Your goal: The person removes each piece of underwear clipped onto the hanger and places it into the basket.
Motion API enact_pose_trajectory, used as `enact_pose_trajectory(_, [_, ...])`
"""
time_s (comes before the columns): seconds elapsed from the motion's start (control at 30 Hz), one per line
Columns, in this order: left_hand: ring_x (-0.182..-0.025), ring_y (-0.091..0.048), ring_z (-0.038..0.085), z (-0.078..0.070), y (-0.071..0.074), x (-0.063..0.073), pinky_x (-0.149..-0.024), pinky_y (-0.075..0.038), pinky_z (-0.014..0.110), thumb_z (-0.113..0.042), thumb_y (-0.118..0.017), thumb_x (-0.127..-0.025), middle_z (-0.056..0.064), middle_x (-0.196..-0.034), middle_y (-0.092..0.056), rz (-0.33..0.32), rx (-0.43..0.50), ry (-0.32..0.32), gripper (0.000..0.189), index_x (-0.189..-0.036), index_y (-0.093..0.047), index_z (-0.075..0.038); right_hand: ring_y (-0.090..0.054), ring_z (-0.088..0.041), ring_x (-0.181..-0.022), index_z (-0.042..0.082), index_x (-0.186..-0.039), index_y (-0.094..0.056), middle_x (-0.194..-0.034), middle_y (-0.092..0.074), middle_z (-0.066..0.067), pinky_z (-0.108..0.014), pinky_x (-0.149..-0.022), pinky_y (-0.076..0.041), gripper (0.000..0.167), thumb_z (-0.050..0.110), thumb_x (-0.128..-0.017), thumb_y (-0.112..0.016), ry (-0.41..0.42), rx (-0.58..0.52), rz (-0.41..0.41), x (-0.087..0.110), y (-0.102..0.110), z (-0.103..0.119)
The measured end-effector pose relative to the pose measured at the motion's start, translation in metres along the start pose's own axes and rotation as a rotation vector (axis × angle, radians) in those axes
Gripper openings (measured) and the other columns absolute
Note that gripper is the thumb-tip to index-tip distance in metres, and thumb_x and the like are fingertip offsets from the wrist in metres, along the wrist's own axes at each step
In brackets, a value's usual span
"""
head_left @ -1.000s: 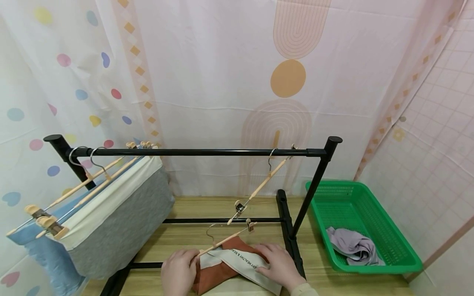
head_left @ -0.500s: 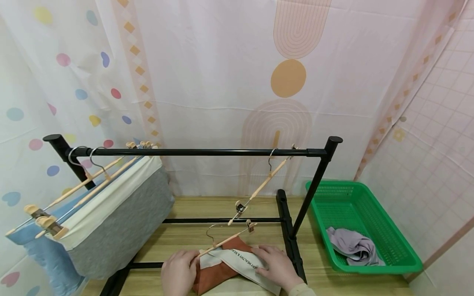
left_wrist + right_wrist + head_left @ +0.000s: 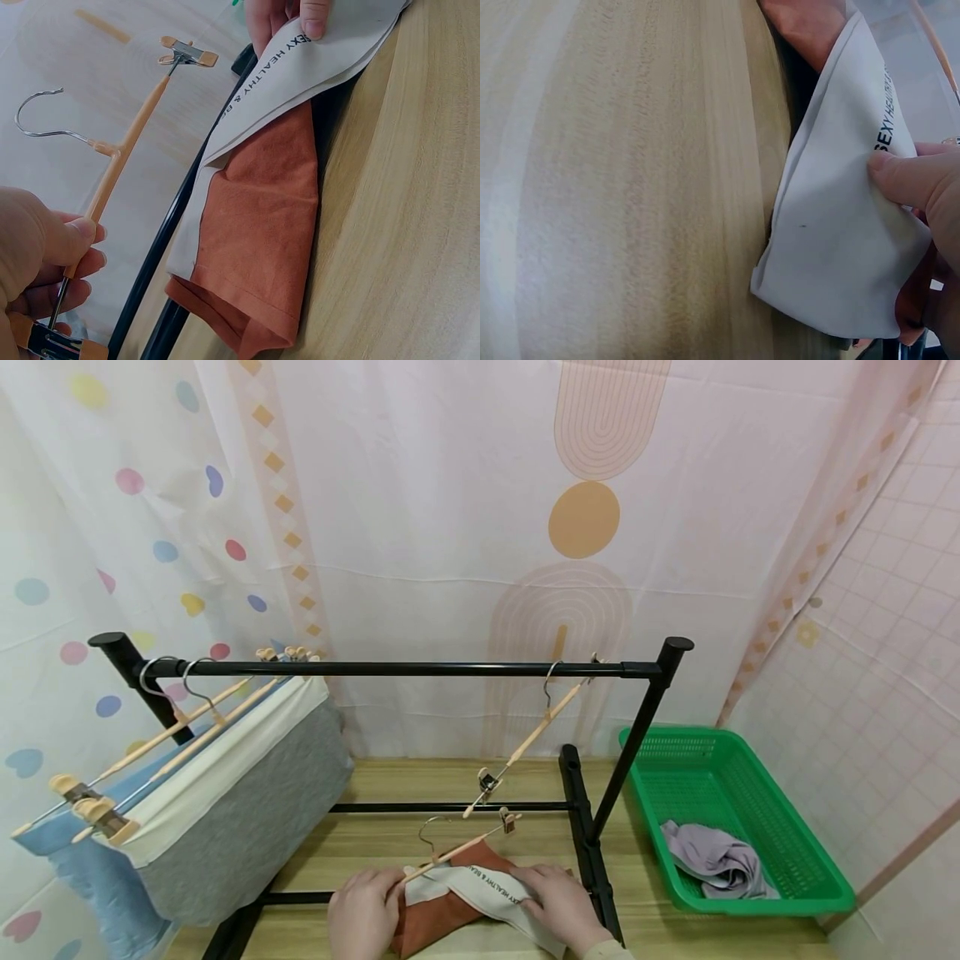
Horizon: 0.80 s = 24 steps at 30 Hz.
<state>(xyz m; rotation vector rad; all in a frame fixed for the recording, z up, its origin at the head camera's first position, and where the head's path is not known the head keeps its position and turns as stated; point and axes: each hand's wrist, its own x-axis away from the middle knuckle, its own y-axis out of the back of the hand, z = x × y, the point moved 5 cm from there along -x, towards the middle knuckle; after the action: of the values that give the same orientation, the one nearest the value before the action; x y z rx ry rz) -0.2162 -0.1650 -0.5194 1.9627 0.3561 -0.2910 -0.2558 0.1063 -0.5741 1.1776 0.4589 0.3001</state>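
My left hand grips a wooden clip hanger by its bar, near one end clip. The hanger's metal hook points up and away, and the far clip has nothing in it. With thumb and fingers, my right hand pinches the white waistband of a rust-coloured garment. Dark lettering runs along that band, which crosses the rust cloth at a slant. In the left wrist view the hanger and the garment are apart. Part of the garment falls outside the head view's lower edge.
A black clothes rack stands ahead. Blue cloth and a grey cloth with a cream band hang at its left. A bare clip hanger hangs at its right. A green basket holds crumpled mauve cloth.
My right hand has shifted slightly left and down, and the white band it pinches has bent a little with it. My left hand and the hanger have barely moved.
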Motion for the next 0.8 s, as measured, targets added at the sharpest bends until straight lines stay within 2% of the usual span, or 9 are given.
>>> enact_pose_trajectory(0.33, [-0.082,-0.066,0.028,0.0015,-0.0032,0.0011,-0.074,-0.049,0.057,-0.014,-0.083,-0.079,0.000,-0.084,-0.070,0.017,-0.006,0.014,0.011,-0.089,-0.078,-0.019,-0.066,-0.017,-0.097,0.027,-0.115,-0.075,-0.106,-0.072,0.007,-0.040,-0.078,-0.054,0.028,0.017,-0.089,-0.073,0.009,-0.081,-0.038,0.0011,0.0005,-0.0013])
enact_pose_trajectory(0.5, [-0.082,-0.066,0.028,0.0003,-0.0027,0.0015,-0.074,-0.048,0.056,-0.014,-0.083,-0.079,0.000,-0.084,-0.070,0.012,-0.007,0.015,0.011,-0.088,-0.078,-0.018,-0.067,-0.015,-0.095,0.027,-0.113,-0.076,-0.104,-0.072,0.009,-0.039,-0.079,-0.054,0.028,0.013,-0.089,-0.072,-0.002,-0.132,-0.037,0.0014,0.0023,-0.0026])
enact_pose_trajectory(0.8, [-0.079,-0.066,0.028,0.0005,-0.0011,0.0036,-0.070,-0.048,0.055,-0.012,-0.085,-0.075,0.001,-0.081,-0.070,-0.069,0.008,-0.017,0.014,-0.085,-0.078,-0.018,-0.067,-0.015,-0.093,0.023,-0.110,-0.077,-0.103,-0.072,0.007,-0.039,-0.079,-0.055,0.023,0.013,-0.090,-0.072,-0.078,-0.185,-0.080,0.0021,0.0054,-0.0061])
